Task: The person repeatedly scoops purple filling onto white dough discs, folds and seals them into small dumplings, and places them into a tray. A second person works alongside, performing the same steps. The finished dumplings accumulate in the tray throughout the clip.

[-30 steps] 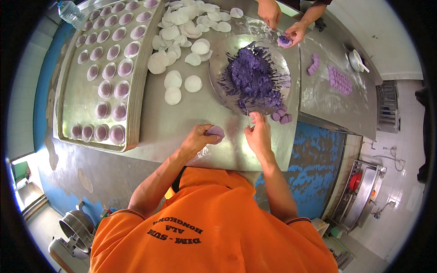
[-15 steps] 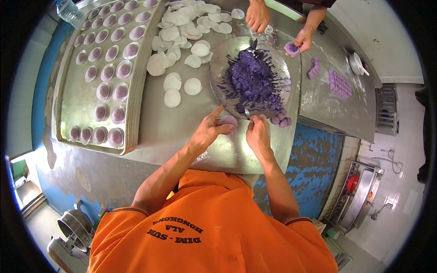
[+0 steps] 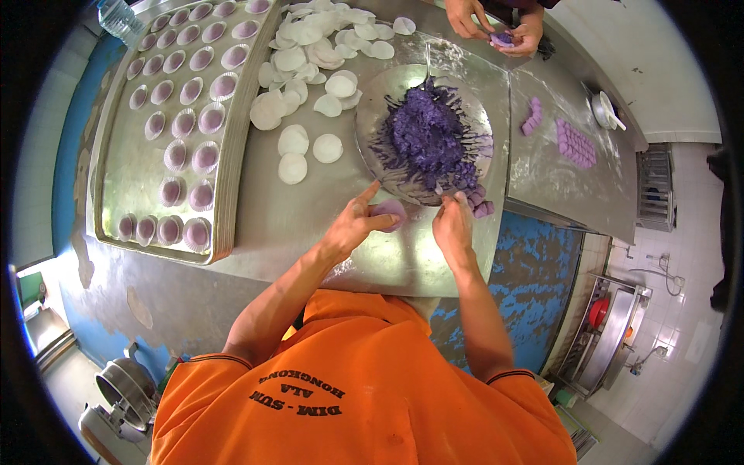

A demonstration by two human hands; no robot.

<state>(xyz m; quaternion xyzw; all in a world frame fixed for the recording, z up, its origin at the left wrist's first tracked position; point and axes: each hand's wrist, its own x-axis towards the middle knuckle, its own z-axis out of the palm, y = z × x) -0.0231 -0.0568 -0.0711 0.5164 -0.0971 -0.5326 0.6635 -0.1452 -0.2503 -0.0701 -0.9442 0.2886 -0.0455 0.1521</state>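
A flat round of pale purple dough [image 3: 389,215] lies in my left hand [image 3: 356,225], gripped by the thumb, with the index finger stretched toward the plate. My right hand [image 3: 452,223] is closed around a small metal utensil [image 3: 440,189], a spoon or spatula; its tip is at the near edge of the dark purple paste. That paste [image 3: 426,128] is heaped and smeared on a wide round metal plate [image 3: 370,151]. Several small purple dough pieces [image 3: 482,203] sit beside the plate's near right rim, partly behind my right hand.
A tray [image 3: 116,190] at left carries purple dough balls in paper cups. White paper rounds [image 3: 310,39] are strewn behind. Across the table, a co-worker's hands [image 3: 515,35] hold purple dough and paste. Cut dough pieces [image 3: 576,144] and a white bowl [image 3: 604,110] stand at right.
My right hand has shifted right with the utensil along the plate's near edge. My left hand has barely moved. The co-worker's hands have come together around their dough.
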